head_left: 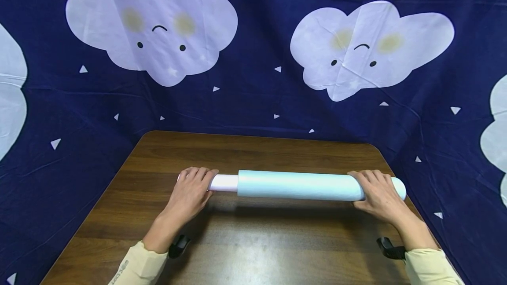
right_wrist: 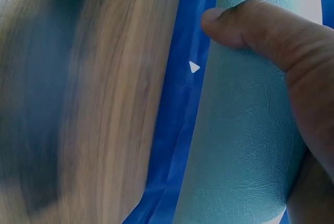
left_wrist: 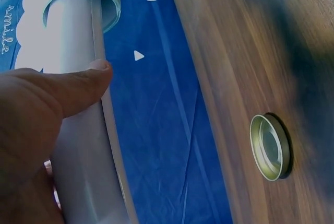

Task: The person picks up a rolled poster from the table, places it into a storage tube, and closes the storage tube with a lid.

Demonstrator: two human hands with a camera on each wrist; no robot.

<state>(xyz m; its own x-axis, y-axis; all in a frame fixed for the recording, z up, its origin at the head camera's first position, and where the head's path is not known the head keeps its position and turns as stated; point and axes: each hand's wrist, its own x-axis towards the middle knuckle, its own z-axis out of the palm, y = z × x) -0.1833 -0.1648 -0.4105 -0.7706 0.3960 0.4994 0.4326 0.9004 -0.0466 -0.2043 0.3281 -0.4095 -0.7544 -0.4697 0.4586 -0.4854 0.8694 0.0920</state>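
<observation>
A light blue cardboard tube point(head_left: 297, 185) with a leathery texture stretches level over the table, its right end paler. Out of its open left end sticks a white roll point(head_left: 223, 183), narrower than the tube, with a lengthwise edge along its side. My left hand point(head_left: 190, 195) grips this roll near its outer end, thumb point(left_wrist: 83, 85) across it. Near the tube's right end my right hand point(head_left: 378, 192) holds it from above, thumb point(right_wrist: 235, 23) on the near side. In the left wrist view, a round gold-coloured metal lid point(left_wrist: 270, 148) rests on the table.
The brown wood-grain table point(head_left: 253, 236) has rounded far corners. Behind and beside it hangs a dark blue cloth point(head_left: 257, 100) printed with white clouds and small triangles. A black wrist strap point(head_left: 180, 246) shows at my left sleeve, another point(head_left: 391, 248) at the right.
</observation>
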